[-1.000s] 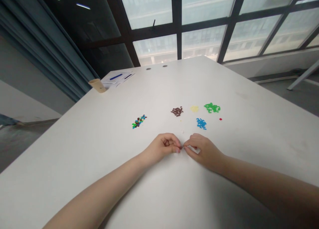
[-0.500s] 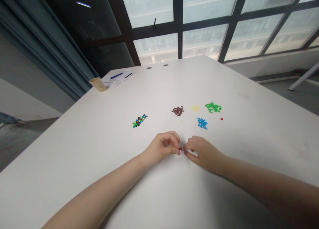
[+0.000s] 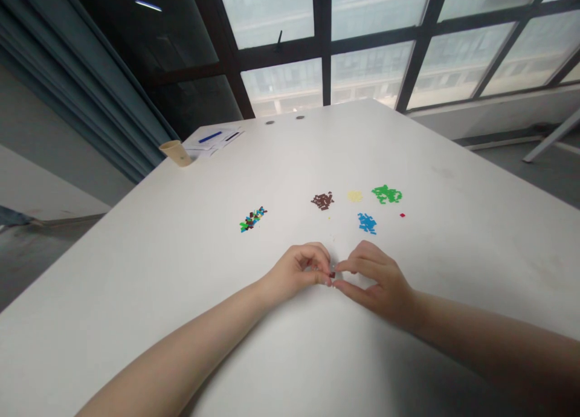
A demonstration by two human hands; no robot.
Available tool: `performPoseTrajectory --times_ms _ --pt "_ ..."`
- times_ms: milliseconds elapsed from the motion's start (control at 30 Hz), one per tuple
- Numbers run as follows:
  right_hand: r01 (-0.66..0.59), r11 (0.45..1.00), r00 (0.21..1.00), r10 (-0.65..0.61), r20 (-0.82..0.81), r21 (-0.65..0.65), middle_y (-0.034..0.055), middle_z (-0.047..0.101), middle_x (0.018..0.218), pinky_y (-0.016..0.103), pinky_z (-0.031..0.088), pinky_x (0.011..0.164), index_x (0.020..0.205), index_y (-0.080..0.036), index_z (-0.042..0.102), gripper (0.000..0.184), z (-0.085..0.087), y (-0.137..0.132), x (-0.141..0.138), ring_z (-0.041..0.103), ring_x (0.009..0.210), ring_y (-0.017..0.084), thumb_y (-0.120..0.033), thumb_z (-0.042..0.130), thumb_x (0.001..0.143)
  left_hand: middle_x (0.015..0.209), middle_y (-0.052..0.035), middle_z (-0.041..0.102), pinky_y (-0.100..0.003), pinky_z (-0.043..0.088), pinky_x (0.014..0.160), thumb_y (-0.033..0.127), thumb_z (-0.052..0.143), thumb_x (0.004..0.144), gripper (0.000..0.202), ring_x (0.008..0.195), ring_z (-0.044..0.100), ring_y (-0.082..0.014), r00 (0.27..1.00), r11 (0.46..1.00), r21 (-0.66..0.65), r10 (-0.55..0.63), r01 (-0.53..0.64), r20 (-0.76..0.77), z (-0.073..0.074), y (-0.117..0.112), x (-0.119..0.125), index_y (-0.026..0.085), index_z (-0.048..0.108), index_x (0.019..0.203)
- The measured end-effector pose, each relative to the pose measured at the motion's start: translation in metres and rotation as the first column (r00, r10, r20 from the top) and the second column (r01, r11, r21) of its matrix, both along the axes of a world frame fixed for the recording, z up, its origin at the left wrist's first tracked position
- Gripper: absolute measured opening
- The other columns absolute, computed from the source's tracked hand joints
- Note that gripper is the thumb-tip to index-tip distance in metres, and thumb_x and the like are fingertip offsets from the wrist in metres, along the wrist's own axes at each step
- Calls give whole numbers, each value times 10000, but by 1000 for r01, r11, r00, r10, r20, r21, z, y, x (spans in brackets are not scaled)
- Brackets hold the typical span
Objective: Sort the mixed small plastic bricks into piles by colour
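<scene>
A tiny dark brown piece [image 3: 332, 274] sits at the fingertips of my left hand [image 3: 296, 273], which appears to pinch it. My right hand [image 3: 376, 282] is next to it, with its finger and thumb spread apart and holding nothing that I can see. Both hands are just above the white table [image 3: 190, 278]. Farther ahead lie small flat pieces sorted by colour: a brown pile [image 3: 322, 200], a pale yellow pile [image 3: 354, 196], a green pile [image 3: 386, 194] and a blue pile [image 3: 367, 223]. A single red piece [image 3: 402, 214] and a mixed-colour pile [image 3: 252, 219] lie apart.
A paper cup [image 3: 175, 153] and papers with pens [image 3: 212, 140] stand near the far left table edge. Two small round holes [image 3: 284, 119] mark the far end. Large windows, a dark curtain and the floor surround the table.
My right hand has drawn back slightly to the right, and its finger and thumb have spread apart. The dark brown piece now shows more clearly between my hands.
</scene>
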State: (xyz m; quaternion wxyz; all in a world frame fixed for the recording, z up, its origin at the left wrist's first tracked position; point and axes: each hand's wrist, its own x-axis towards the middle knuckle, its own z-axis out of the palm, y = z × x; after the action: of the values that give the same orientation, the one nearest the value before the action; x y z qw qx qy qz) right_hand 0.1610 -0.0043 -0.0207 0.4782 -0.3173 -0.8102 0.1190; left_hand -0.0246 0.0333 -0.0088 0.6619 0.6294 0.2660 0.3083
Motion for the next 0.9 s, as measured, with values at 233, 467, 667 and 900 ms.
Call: performPoseTrajectory --times_ms 233,467,667,900 --pt "41 999 999 -41 15 20 -2 552 623 278 382 615 802 -186 594 81 0 1 0 478 626 121 -159 622 731 662 11 528 -210 377 590 212 704 635 187 602 493 -78 999 996 -93 -15 10 -49 -3 0 1 133 540 683" --pt "130 991 990 -131 56 36 -15 561 609 296 344 658 801 -209 629 52 1 1 2 494 631 120 -207 610 752 615 36 453 -193 331 541 292 637 700 196 579 406 -71 917 985 15 -157 174 -366 -11 8 -4 133 529 738" --pt "304 952 937 -291 195 -36 -2 614 656 299 314 703 754 -222 652 98 13 22 10 514 677 136 -274 573 779 678 5 506 -193 335 558 270 532 780 133 606 411 -80 832 895 297 -129 332 -540 -10 7 -5 141 567 777" --pt "624 772 628 -400 667 -124 21 660 839 310 270 711 844 -264 673 190 30 101 15 526 837 187 -319 496 803 681 2 523 -185 330 544 242 491 794 123 593 418 -76 823 855 387 -77 345 -563 -11 6 -6 142 562 788"
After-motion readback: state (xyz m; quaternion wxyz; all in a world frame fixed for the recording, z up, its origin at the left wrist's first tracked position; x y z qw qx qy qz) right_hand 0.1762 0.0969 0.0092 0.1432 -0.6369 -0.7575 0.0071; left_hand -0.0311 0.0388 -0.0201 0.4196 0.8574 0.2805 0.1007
